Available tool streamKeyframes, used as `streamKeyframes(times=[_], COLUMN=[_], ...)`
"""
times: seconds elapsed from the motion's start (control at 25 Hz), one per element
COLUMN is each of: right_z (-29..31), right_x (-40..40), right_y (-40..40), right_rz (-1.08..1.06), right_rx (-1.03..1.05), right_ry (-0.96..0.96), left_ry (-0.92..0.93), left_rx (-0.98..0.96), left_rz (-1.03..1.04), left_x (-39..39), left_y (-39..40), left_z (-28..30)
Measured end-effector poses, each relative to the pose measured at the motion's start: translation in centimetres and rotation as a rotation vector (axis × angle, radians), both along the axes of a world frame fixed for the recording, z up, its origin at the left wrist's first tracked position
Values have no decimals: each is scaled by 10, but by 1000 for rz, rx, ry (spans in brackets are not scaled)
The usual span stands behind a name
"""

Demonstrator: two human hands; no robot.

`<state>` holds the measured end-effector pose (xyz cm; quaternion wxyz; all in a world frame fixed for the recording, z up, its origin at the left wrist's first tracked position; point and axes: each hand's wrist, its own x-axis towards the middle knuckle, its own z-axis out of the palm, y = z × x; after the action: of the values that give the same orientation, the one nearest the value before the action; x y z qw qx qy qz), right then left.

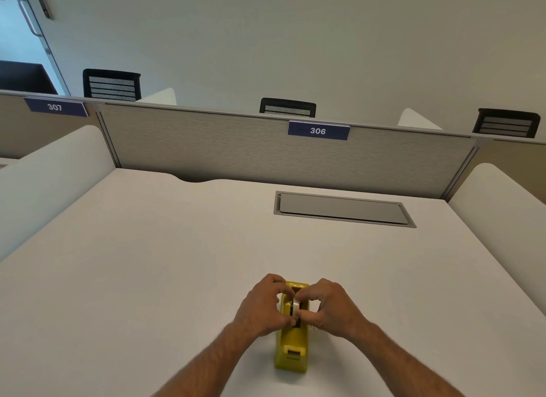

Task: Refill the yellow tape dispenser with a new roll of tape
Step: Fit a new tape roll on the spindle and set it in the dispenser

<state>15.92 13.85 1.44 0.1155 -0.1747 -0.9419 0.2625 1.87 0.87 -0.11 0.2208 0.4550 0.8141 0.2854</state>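
A yellow tape dispenser (292, 348) stands on the white desk (147, 263), its cutter end toward me. A white tape roll (295, 307) sits upright in the dispenser's middle slot. My left hand (261, 305) grips the roll from the left, thumb and fingers pinched on it. From the right, my right hand (331, 306) pinches the same roll with its fingertips. Both hands hide the sides of the dispenser's well and most of the roll.
A grey cable hatch (342, 209) is set flush into the desk at the back right. A grey partition (236, 148) with a blue "306" label closes the far edge. White side dividers (508, 213) flank the desk. Black chair backs show behind the partition.
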Motion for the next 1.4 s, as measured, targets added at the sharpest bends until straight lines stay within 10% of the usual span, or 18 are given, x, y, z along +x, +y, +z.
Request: streamKeyframes(times=[1.4], right_z=[5], right_x=[0], right_y=[4], right_rz=[1], right_rx=[-40], right_ry=[26], left_ry=[27], left_rx=[4], left_rz=[-17], left_x=[1], left_y=[1], left_z=[2])
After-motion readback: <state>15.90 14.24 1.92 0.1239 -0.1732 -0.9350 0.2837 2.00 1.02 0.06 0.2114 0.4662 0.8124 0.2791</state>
